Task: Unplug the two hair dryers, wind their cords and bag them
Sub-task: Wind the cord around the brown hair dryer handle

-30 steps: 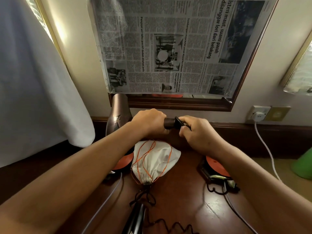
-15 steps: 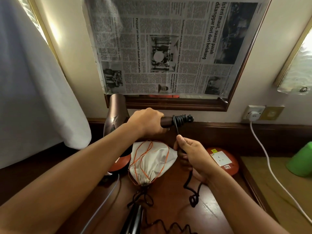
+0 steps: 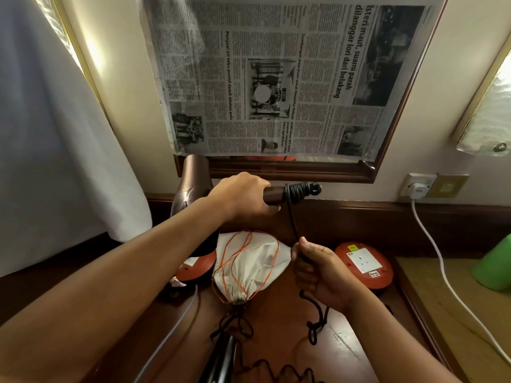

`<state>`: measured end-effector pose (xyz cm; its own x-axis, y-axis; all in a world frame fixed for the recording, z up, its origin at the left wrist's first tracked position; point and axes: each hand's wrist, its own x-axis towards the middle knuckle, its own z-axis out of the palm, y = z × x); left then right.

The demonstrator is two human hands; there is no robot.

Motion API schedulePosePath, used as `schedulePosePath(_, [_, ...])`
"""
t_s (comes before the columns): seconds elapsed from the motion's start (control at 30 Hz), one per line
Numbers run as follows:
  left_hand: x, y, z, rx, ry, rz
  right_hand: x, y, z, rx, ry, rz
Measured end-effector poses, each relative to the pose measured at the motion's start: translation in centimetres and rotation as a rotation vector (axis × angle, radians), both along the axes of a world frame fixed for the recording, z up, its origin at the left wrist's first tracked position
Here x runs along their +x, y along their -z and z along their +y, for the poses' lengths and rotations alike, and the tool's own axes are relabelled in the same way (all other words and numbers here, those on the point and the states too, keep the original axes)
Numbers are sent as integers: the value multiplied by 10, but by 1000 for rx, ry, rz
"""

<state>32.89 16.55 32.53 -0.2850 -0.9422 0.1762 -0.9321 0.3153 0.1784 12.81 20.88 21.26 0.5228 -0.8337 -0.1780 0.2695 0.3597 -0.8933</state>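
Note:
My left hand (image 3: 243, 196) grips the handle of a bronze hair dryer (image 3: 193, 183), held above the desk with its barrel pointing up and left. Several turns of its black cord (image 3: 293, 217) are wound round the handle's end. My right hand (image 3: 318, 269) is closed on that cord lower down, and the slack hangs curling below it. A white drawstring bag (image 3: 249, 269) with orange strings lies on the desk under the dryer. A second, black hair dryer (image 3: 221, 360) lies at the near edge with its tangled black cord.
Two round orange extension reels (image 3: 365, 268) sit on the brown desk (image 3: 276, 327), one left and one right of the bag. A white plug and cable (image 3: 417, 189) hang from the wall socket at right. A green object (image 3: 495, 266) stands far right. Newspaper covers the mirror.
My right hand has drawn away from the handle, down and towards me, pulling the cord taut. Wound turns now show on the handle's end.

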Motion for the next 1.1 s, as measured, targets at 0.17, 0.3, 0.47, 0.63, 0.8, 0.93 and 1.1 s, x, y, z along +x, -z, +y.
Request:
schedulePosePath(0.17, [1,-2,1,6,13,12,-7,5,-4,-18,-10,-29])
schedulePosePath(0.3, [-2,-5,4,10,24,2,-6,9,-10,-105,71,210])
schedulePosePath(0.47, [-8,-9,9,40,41,-21,-11,8,-21,-198,119,328])
schedulePosePath(0.63, [-7,-11,12,57,38,10,-19,-2,-33,-134,56,183])
schedulePosePath(0.8, [-12,-10,16,99,82,-3,-17,-19,-46,-256,96,420])
schedulePosePath(0.93, [-14,-11,21,100,114,-59,-16,-37,-59,-351,175,598])
schedulePosePath(1.1, [-18,-6,27,61,148,-186,-23,-60,-70,-696,70,817])
